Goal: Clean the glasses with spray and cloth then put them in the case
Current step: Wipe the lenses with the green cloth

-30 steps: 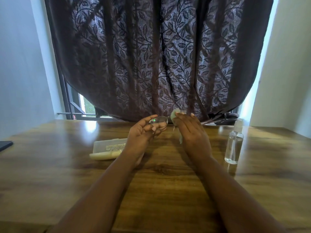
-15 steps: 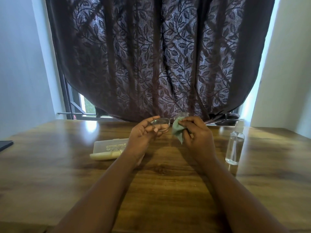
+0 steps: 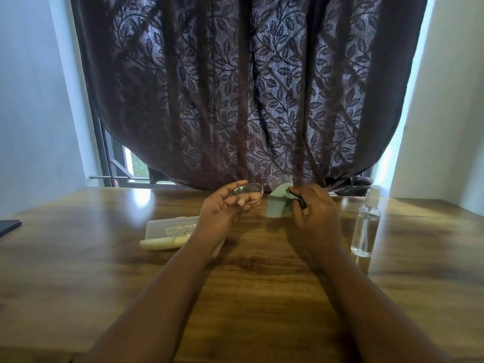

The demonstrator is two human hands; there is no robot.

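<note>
Above the middle of the wooden table (image 3: 248, 297), my left hand (image 3: 225, 208) pinches the left lens of the clear-lensed glasses (image 3: 248, 190). My right hand (image 3: 313, 213) grips a pale green cloth (image 3: 279, 201) against the other lens, which the cloth largely hides. The open translucent glasses case (image 3: 170, 230) lies on the table just left of my left wrist. A clear spray bottle (image 3: 366, 226) with a white nozzle stands upright to the right of my right hand.
A dark leaf-patterned curtain (image 3: 243, 95) hangs over the table's far edge, with dark objects (image 3: 351, 184) under it at the back right. A dark flat item (image 3: 9, 226) lies at the table's left edge. White walls flank both sides.
My right hand has shifted its hold on the cloth, which now hangs lower and more spread between the hands. My left hand holds the glasses in nearly the same place.
</note>
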